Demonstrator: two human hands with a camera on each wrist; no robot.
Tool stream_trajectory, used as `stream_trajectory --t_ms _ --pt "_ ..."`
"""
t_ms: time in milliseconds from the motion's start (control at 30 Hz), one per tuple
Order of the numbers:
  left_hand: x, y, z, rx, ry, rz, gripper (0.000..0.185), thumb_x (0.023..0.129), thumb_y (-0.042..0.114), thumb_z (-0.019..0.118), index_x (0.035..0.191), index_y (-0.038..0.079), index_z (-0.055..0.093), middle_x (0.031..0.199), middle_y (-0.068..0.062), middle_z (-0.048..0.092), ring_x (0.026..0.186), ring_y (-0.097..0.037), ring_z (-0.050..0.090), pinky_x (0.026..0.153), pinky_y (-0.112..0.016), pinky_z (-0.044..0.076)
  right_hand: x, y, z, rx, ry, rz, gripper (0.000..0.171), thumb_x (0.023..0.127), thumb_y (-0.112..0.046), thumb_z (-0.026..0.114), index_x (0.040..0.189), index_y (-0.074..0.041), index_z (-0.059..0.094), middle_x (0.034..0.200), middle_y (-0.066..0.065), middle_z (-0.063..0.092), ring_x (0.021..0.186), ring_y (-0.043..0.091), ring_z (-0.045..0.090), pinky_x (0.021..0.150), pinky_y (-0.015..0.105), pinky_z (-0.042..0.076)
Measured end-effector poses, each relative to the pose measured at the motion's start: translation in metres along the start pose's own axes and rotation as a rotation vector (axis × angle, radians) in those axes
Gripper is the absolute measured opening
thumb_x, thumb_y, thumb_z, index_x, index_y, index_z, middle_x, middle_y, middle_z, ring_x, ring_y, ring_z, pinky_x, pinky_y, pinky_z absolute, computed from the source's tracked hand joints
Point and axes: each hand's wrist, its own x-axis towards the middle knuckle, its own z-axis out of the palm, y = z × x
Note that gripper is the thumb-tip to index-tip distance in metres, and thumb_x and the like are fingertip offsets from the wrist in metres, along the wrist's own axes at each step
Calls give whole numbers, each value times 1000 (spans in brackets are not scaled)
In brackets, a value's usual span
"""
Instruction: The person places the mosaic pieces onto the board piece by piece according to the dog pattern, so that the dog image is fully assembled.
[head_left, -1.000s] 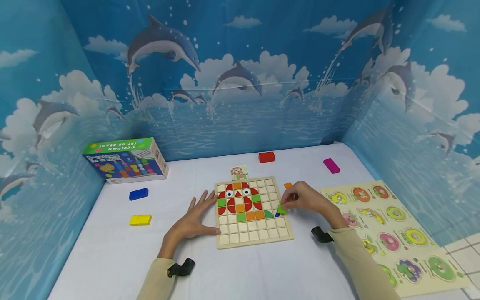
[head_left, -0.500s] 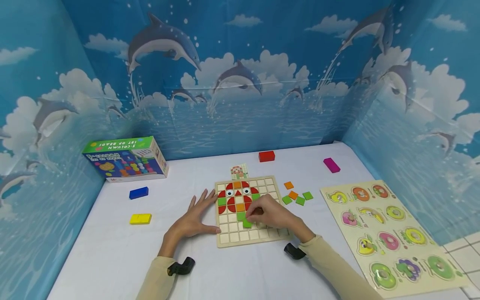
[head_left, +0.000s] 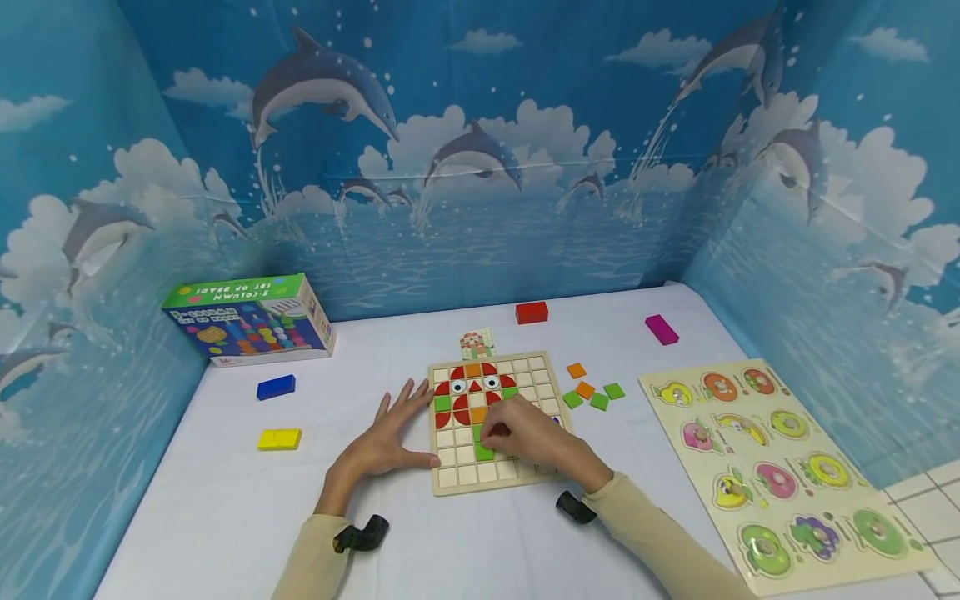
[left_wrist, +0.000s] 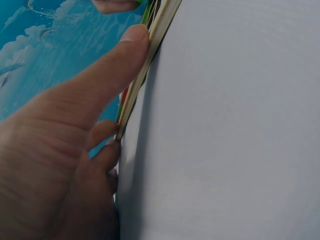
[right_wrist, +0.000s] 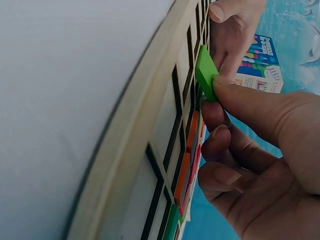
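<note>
The head view is evenly and brightly lit from above; only soft, faint shadows are cast on the tabletop (head_left: pixel 225 500). Straight edges are bowed toward the frame's borders by the wide lens. Both wrist views are dimmer and tilted, and the left hand (left_wrist: pixel 60 150) is rendered slightly soft at close range.

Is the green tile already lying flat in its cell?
No, the right hand pinches the green tile tilted on edge above the board.
</note>
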Motion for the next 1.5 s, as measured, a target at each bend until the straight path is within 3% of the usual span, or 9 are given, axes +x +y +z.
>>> stream_trajectory --t_ms 200,333,533,767,867,967,1167,1500 --pt "-1 0 0 -15 6 15 115 80 40 97 172 17 31 181 -1 15 168 -28 -6 134 -56 -12 0 -2 2 -44 -8 26 6 93 -8 85 89 -12 85 86 -10 69 81 5 59 75 23 58" --pt "-1 0 1 -11 11 9 115 80 40 97 172 17 32 181 0 15 168 -28 -6 134 -56 -12 -1 0 -1 -35 6 -6 7 92 -5 86 90 -12 85 86 -9 69 79 5 58 72 22 57" --pt "0 1 1 -18 25 24 115 79 39 97 171 16 32 181 0 15 168 -28 -6 134 -56 -12 -6 19 -28 17 58 -61 6 91 -3 86 94 -8 84 87 -5 73 79 8 60 71 24 57" --pt "0 2 1 -25 21 30 115 79 39 97 171 15 33 182 -1 15 168 -30 -7 134 -57 -13 -24 63 -73 34 211 80 12 89 -2 88 100 -5 84 91 -1 74 80 17 61 69 25 55" --pt "0 1 0 -21 18 28 115 79 39 97 171 15 32 182 -2 15 168 -30 -7 134 -57 -13 -32 81 -88 1 300 150 17 88 0 88 104 -3 84 93 4 74 83 22 62 70 23 54" --pt "0 1 -1 -21 15 26 115 79 39 97 171 15 32 181 -2 14 168 -30 -7 134 -57 -13 -37 95 -97 -36 335 232 21 90 1 86 110 -1 83 99 9 75 86 25 62 72 21 54" --pt "0 0 0 -20 11 26 115 80 40 97 171 15 32 182 -3 14 168 -31 -7 133 -58 -13 -41 115 -101 -35 320 324 26 93 1 82 119 1 80 108 14 74 92 26 62 77 24 56" --pt "0 1 0 -21 9 22 115 80 39 97 171 15 32 181 -2 14 168 -30 -7 133 -58 -13 -41 133 -103 9 254 422 28 96 -6 81 123 0 79 99 9 70 95 26 58 77 25 52"
